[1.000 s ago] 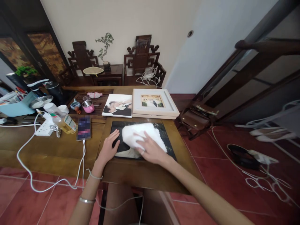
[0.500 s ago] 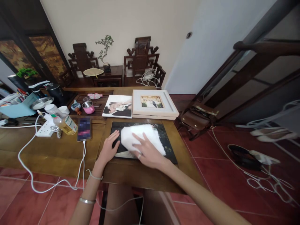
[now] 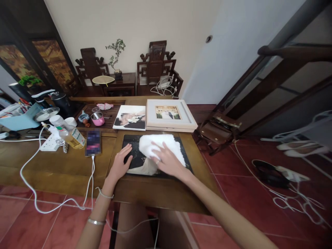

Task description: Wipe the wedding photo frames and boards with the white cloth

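Note:
A dark photo panel (image 3: 133, 144) lies flat near the right end of the wooden table, a pale dress-like shape showing on its lower part. Spread over its upper right is a white cloth (image 3: 172, 144), which hides much of the picture. My right hand (image 3: 167, 160) lies on the cloth, fingers stretched and apart, pressing it against the panel. At the panel's left edge my left hand (image 3: 122, 160) rests flat, fingers extended, with nothing held in it.
Behind the panel stand a wedding photo print (image 3: 130, 118) and a pale framed picture (image 3: 171, 116). To the left are a phone (image 3: 93, 143) on a cable, a bottle of yellow liquid (image 3: 75, 139), a pink cup (image 3: 98, 119) and a power strip (image 3: 50, 141). The table's right edge is close by.
My right hand and the white cloth have slid to the right and slightly away from me, uncovering more of the panel's lower left. My left hand stays in place.

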A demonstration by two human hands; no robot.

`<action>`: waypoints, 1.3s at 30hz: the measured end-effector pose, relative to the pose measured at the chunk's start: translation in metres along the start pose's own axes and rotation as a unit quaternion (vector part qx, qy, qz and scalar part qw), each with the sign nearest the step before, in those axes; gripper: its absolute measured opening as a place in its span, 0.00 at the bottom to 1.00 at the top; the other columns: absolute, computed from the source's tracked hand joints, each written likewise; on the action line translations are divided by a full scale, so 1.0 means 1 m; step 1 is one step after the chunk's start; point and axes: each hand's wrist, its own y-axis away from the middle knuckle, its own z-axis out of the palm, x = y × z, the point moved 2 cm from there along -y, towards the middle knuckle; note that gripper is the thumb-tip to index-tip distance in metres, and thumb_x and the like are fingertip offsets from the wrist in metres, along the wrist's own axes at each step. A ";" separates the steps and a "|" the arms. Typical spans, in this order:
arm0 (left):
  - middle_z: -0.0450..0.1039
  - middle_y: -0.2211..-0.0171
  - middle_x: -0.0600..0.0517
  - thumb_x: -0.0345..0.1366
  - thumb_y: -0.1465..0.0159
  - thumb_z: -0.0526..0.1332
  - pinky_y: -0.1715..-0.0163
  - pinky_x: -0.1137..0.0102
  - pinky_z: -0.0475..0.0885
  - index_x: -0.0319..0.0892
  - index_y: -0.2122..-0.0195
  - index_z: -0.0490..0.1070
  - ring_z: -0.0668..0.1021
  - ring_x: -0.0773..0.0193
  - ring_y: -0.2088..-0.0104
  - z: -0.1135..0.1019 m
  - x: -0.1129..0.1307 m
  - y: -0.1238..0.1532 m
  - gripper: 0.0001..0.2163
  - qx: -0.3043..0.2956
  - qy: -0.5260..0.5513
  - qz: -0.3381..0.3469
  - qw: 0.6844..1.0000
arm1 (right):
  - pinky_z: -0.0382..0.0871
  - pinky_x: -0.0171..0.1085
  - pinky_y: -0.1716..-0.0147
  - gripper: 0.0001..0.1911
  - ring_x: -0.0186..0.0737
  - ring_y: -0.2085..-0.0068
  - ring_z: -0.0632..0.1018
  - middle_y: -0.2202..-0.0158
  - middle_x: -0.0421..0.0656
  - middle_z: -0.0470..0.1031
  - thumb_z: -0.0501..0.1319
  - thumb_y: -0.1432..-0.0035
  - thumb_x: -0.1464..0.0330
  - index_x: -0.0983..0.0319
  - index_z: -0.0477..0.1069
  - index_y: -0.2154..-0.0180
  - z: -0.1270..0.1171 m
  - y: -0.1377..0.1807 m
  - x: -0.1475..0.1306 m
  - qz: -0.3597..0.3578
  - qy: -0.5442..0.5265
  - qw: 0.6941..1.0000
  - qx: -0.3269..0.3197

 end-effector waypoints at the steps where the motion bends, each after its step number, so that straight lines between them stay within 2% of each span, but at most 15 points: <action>1: 0.65 0.43 0.46 0.36 0.36 0.54 0.40 0.56 0.60 0.43 0.46 0.67 0.65 0.58 0.40 0.000 0.000 0.000 0.17 0.001 0.005 -0.001 1.000 | 0.41 0.59 0.39 0.16 0.49 0.37 0.59 0.42 0.51 0.65 0.48 0.37 0.68 0.61 0.71 0.54 0.001 -0.013 0.005 0.012 0.003 1.000 0.004; 4: 0.65 0.42 0.47 0.39 0.35 0.54 0.40 0.57 0.59 0.42 0.46 0.67 0.65 0.58 0.40 -0.003 0.002 0.000 0.17 0.003 0.032 -0.010 0.999 | 0.41 0.61 0.40 0.17 0.50 0.37 0.57 0.42 0.51 0.65 0.48 0.37 0.67 0.63 0.70 0.52 0.003 -0.038 0.006 0.035 0.006 0.999 -0.005; 6: 0.64 0.41 0.48 0.40 0.34 0.52 0.39 0.59 0.58 0.43 0.44 0.65 0.64 0.59 0.40 -0.006 0.005 0.001 0.18 0.012 0.062 -0.023 0.998 | 0.40 0.62 0.40 0.17 0.51 0.36 0.56 0.44 0.51 0.68 0.48 0.37 0.67 0.63 0.70 0.52 0.006 -0.040 -0.005 0.011 0.004 1.000 -0.023; 9: 0.60 0.39 0.48 0.41 0.33 0.48 0.38 0.61 0.55 0.42 0.41 0.61 0.61 0.60 0.38 -0.010 0.007 0.002 0.20 0.052 0.109 -0.046 0.992 | 0.37 0.62 0.40 0.16 0.51 0.35 0.52 0.47 0.49 0.71 0.51 0.40 0.69 0.62 0.71 0.54 0.013 -0.023 -0.035 -0.069 -0.006 0.996 -0.049; 12: 0.58 0.38 0.47 0.43 0.32 0.45 0.38 0.62 0.54 0.41 0.40 0.59 0.61 0.60 0.38 -0.013 0.007 0.004 0.22 0.085 0.139 -0.061 0.985 | 0.32 0.61 0.39 0.14 0.50 0.35 0.49 0.43 0.45 0.67 0.54 0.43 0.69 0.59 0.73 0.56 0.016 0.006 -0.065 -0.156 -0.033 0.983 -0.095; 15: 0.59 0.39 0.47 0.43 0.31 0.44 0.38 0.62 0.54 0.41 0.40 0.59 0.61 0.60 0.38 -0.012 0.007 0.004 0.22 0.077 0.124 -0.050 0.988 | 0.28 0.58 0.38 0.13 0.47 0.34 0.49 0.42 0.41 0.65 0.55 0.45 0.70 0.58 0.72 0.58 0.010 0.034 -0.080 -0.195 -0.075 0.969 -0.131; 19: 0.56 0.37 0.47 0.41 0.32 0.48 0.38 0.60 0.53 0.43 0.39 0.57 0.58 0.60 0.36 -0.007 0.008 0.006 0.21 0.024 0.057 -0.016 0.998 | 0.34 0.53 0.36 0.12 0.41 0.36 0.56 0.46 0.42 0.70 0.53 0.45 0.75 0.59 0.71 0.61 -0.009 0.064 -0.064 -0.139 -0.112 0.974 -0.139; 22: 0.54 0.37 0.46 0.40 0.34 0.53 0.38 0.58 0.54 0.45 0.38 0.55 0.56 0.58 0.36 -0.004 0.008 0.007 0.23 0.005 0.015 -0.008 1.000 | 0.42 0.53 0.36 0.09 0.44 0.38 0.60 0.44 0.46 0.68 0.52 0.40 0.70 0.59 0.71 0.64 -0.020 0.084 -0.033 -0.056 -0.095 0.991 -0.079; 27: 0.60 0.39 0.45 0.37 0.35 0.53 0.40 0.57 0.57 0.43 0.41 0.60 0.59 0.58 0.37 0.000 0.008 0.005 0.21 -0.006 -0.005 0.005 1.000 | 0.52 0.58 0.40 0.14 0.54 0.37 0.56 0.40 0.45 0.63 0.48 0.38 0.63 0.58 0.70 0.68 -0.023 0.103 0.016 0.091 -0.041 0.995 0.006; 29: 0.62 0.40 0.45 0.37 0.35 0.54 0.40 0.57 0.59 0.43 0.42 0.62 0.61 0.57 0.38 0.000 0.008 0.005 0.20 -0.010 -0.010 0.010 1.000 | 0.50 0.58 0.40 0.16 0.54 0.37 0.56 0.41 0.45 0.64 0.47 0.37 0.61 0.58 0.71 0.65 -0.021 0.097 0.027 0.113 -0.042 0.992 0.022; 32: 0.64 0.42 0.46 0.36 0.36 0.54 0.42 0.57 0.61 0.44 0.44 0.64 0.63 0.57 0.39 0.000 0.008 0.004 0.18 -0.010 -0.016 0.014 1.000 | 0.48 0.59 0.39 0.17 0.55 0.37 0.57 0.45 0.46 0.69 0.47 0.37 0.59 0.59 0.71 0.59 -0.015 0.068 0.034 0.143 -0.065 0.987 0.021; 36: 0.66 0.43 0.45 0.36 0.36 0.55 0.44 0.56 0.63 0.44 0.45 0.66 0.66 0.56 0.41 -0.001 0.008 0.003 0.17 -0.011 -0.023 0.019 1.000 | 0.48 0.61 0.41 0.22 0.58 0.37 0.54 0.42 0.48 0.65 0.47 0.37 0.58 0.62 0.70 0.50 -0.002 0.001 0.026 0.178 -0.136 0.975 -0.002; 39: 0.67 0.44 0.46 0.36 0.37 0.56 0.44 0.55 0.64 0.44 0.46 0.67 0.67 0.55 0.42 0.000 0.005 0.003 0.17 -0.005 -0.022 0.023 0.999 | 0.48 0.56 0.40 0.23 0.54 0.37 0.57 0.40 0.46 0.63 0.47 0.37 0.58 0.61 0.68 0.47 0.010 -0.055 0.003 0.134 -0.157 0.978 -0.013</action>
